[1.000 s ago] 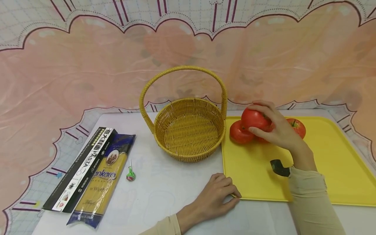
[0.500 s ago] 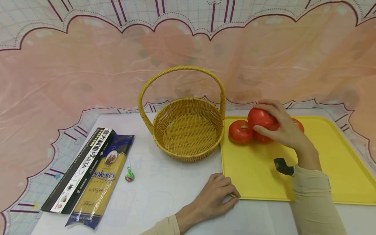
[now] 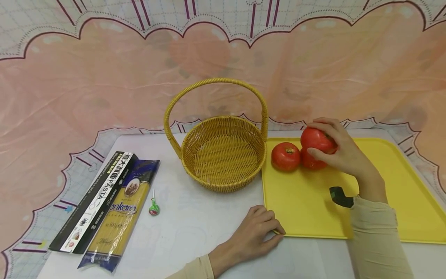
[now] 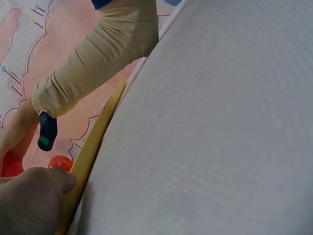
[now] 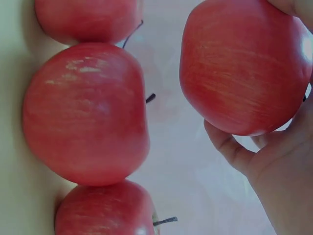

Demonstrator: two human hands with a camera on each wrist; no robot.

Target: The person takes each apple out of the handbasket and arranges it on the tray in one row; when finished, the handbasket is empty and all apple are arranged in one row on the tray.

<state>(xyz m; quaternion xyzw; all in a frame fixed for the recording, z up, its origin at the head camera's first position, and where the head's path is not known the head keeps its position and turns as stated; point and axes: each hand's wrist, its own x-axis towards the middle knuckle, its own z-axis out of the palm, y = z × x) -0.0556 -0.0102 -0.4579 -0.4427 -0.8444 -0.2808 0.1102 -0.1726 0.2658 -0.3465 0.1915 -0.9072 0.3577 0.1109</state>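
Observation:
My right hand (image 3: 343,153) grips a red apple (image 3: 317,139) over a row of apples at the back of the yellow tray (image 3: 296,209). In the right wrist view the held apple (image 5: 244,68) is apart from the row, with fingers and thumb around it. Three apples show there: a middle apple (image 5: 88,112) between two others, stems pointing up from the tray. From the head, the left apple (image 3: 285,156) shows whole; the middle one (image 3: 313,162) is partly covered. My left hand (image 3: 256,234) pinches the tray's near left corner between thumb and fingers.
A yellow wicker basket (image 3: 225,186) with a tall hoop handle stands left of the tray. Farther left lie a black-and-white pasta box (image 3: 94,205), a spaghetti packet (image 3: 120,217) and a green-wrapped lollipop (image 3: 154,209). A patterned cloth (image 3: 139,85) hangs behind the table.
My right hand has carried the held apple a little to the right, from beside the left apple to over the middle one. The left hand stays at the tray corner.

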